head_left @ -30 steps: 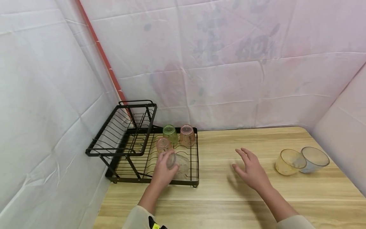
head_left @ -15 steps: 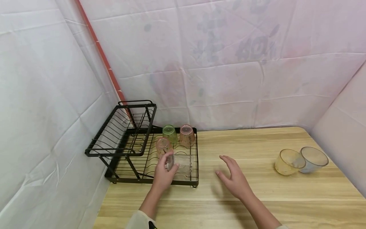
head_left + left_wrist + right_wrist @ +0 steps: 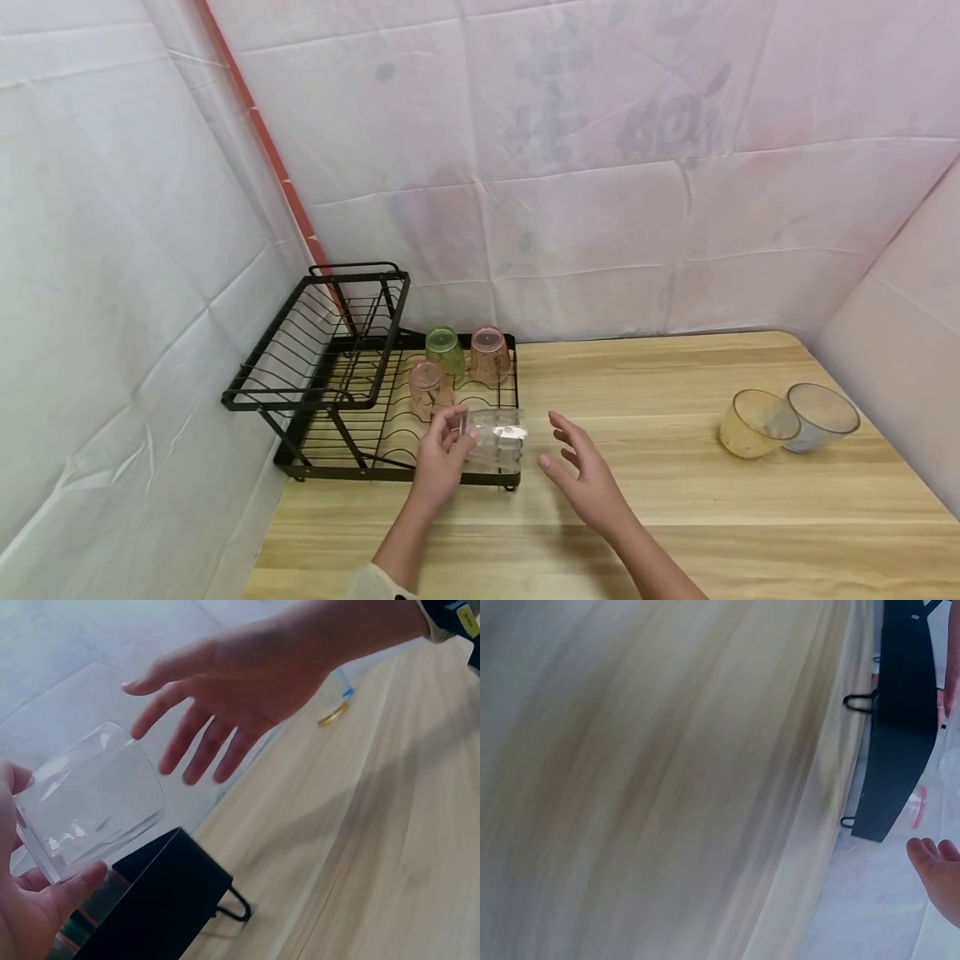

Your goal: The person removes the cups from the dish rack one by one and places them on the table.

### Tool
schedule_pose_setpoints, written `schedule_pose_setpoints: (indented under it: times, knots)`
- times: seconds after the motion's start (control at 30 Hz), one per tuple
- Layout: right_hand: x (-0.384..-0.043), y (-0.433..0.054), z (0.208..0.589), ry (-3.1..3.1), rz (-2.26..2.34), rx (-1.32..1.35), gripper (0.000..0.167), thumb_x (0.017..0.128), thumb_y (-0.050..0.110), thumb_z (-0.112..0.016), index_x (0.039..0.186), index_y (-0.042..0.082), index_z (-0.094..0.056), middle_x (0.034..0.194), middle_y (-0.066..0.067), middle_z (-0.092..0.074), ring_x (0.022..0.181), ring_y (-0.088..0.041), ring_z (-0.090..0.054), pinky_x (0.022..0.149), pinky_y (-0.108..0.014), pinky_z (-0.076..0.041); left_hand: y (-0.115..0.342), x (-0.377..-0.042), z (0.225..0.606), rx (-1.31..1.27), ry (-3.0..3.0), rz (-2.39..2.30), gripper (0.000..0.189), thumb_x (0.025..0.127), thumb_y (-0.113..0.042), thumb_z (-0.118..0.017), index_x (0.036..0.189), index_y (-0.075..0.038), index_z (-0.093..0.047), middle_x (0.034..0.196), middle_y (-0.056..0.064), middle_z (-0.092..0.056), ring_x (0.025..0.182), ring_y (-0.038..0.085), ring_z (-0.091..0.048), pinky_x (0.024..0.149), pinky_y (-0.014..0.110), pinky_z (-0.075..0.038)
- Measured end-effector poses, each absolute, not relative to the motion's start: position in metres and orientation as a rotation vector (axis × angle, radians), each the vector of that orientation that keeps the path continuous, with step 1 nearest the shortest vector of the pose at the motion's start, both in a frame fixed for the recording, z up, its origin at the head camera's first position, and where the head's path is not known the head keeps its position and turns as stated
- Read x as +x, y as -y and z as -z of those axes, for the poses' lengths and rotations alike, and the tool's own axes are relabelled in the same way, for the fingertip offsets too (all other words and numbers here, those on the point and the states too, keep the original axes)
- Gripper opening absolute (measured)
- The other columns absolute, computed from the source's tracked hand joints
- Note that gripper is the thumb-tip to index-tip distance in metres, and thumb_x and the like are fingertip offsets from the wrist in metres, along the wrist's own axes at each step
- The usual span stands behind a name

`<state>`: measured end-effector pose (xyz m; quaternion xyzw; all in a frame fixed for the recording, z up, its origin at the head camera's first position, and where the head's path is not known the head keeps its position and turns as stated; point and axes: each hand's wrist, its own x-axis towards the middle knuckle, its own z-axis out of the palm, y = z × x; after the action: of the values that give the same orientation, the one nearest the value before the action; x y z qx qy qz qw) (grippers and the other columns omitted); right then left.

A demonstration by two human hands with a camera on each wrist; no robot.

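Observation:
A clear drinking glass (image 3: 495,437) lies sideways in the air over the front right of the black dish rack (image 3: 480,479). My left hand (image 3: 440,458) holds it by its base, thumb and fingers on either side, and its mouth faces right. Just right of that mouth is my right hand (image 3: 585,483), fingers spread and relaxed, holding nothing. In the left wrist view the clear glass (image 3: 97,799) reaches close to the right hand's fingertips (image 3: 169,761). Behind the held glass, a pink glass (image 3: 430,387), a green glass (image 3: 446,350) and another pink glass (image 3: 491,354) stand upside down in the rack.
The rack's raised upper tier (image 3: 315,342) stands at the left, beside a white cloth wall (image 3: 150,333). On the right of the wooden table (image 3: 637,375) are a yellow glass (image 3: 753,429) and a bluish-grey glass (image 3: 821,421), both mouth up.
My left hand has moved slightly right with the clear glass, which has turned more level. My right hand has come left, from over the open table to near the glass's mouth.

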<state>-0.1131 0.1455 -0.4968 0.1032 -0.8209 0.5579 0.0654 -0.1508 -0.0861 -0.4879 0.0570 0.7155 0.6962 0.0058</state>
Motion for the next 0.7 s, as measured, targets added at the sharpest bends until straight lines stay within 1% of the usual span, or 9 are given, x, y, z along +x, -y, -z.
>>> schedule_pose_setpoints:
  times: [0.1,0.23,0.33,0.47,0.5,0.57,0.7]
  knots:
    - [-0.111,-0.140,0.496,2.443,-1.752,0.340,0.059,0.098,0.020,-0.061,0.151,0.023,-0.035,0.151,-0.011,-0.042,0.133,-0.039,-0.046,0.105,-0.055,-0.042,0.080,-0.146,0.486,0.189,-2.171,-2.222,0.041,0.094,-0.014,-0.065,0.131,-0.006,-0.052,0.124,0.026,-0.052,0.113,0.030,-0.061,0.088,0.023,-0.054]
    - [-0.109,-0.134,0.492,2.388,-1.852,0.363,0.060,0.098,0.014,-0.059,0.152,0.023,-0.033,0.151,-0.016,-0.041,0.132,-0.039,-0.047,0.104,-0.052,-0.044,0.074,-0.141,0.486,0.224,-2.120,-2.250,0.040,0.093,-0.012,-0.065,0.130,-0.003,-0.052,0.120,0.023,-0.054,0.111,0.028,-0.062,0.089,0.025,-0.054]
    - [-0.106,-0.130,0.487,2.358,-1.932,0.344,0.062,0.097,0.011,-0.059,0.152,0.021,-0.033,0.150,-0.022,-0.039,0.131,-0.040,-0.047,0.102,-0.046,-0.048,0.070,-0.137,0.486,0.243,-2.084,-2.269,0.040,0.093,-0.010,-0.064,0.129,-0.001,-0.052,0.117,0.022,-0.055,0.109,0.025,-0.063,0.087,0.026,-0.055]
    - [-0.103,-0.128,0.483,2.333,-2.021,0.294,0.062,0.096,0.011,-0.061,0.151,0.021,-0.034,0.148,-0.025,-0.038,0.126,-0.042,-0.050,0.093,-0.035,-0.054,0.067,-0.133,0.487,0.261,-2.032,-2.310,0.040,0.093,-0.008,-0.064,0.129,0.002,-0.051,0.115,0.022,-0.055,0.104,0.022,-0.063,0.083,0.026,-0.057]
    - [-0.103,-0.128,0.483,2.327,-2.035,0.287,0.062,0.096,0.011,-0.061,0.151,0.021,-0.034,0.147,-0.026,-0.038,0.124,-0.042,-0.051,0.090,-0.033,-0.055,0.067,-0.133,0.488,0.265,-2.019,-2.320,0.041,0.092,-0.008,-0.064,0.129,0.003,-0.050,0.115,0.022,-0.055,0.104,0.023,-0.063,0.083,0.027,-0.057]
    - [-0.102,-0.128,0.482,2.312,-2.054,0.278,0.062,0.095,0.011,-0.062,0.150,0.020,-0.035,0.146,-0.027,-0.038,0.122,-0.042,-0.052,0.086,-0.031,-0.055,0.066,-0.132,0.489,0.277,-2.007,-2.330,0.041,0.093,-0.007,-0.063,0.129,0.005,-0.049,0.115,0.022,-0.054,0.103,0.023,-0.063,0.083,0.027,-0.057]
    - [-0.102,-0.127,0.483,2.295,-2.063,0.281,0.061,0.095,0.009,-0.063,0.149,0.019,-0.036,0.143,-0.027,-0.040,0.118,-0.040,-0.055,0.083,-0.029,-0.056,0.066,-0.131,0.490,0.281,-1.978,-2.343,0.043,0.093,-0.006,-0.062,0.130,0.008,-0.046,0.118,0.025,-0.053,0.105,0.024,-0.062,0.084,0.026,-0.056]
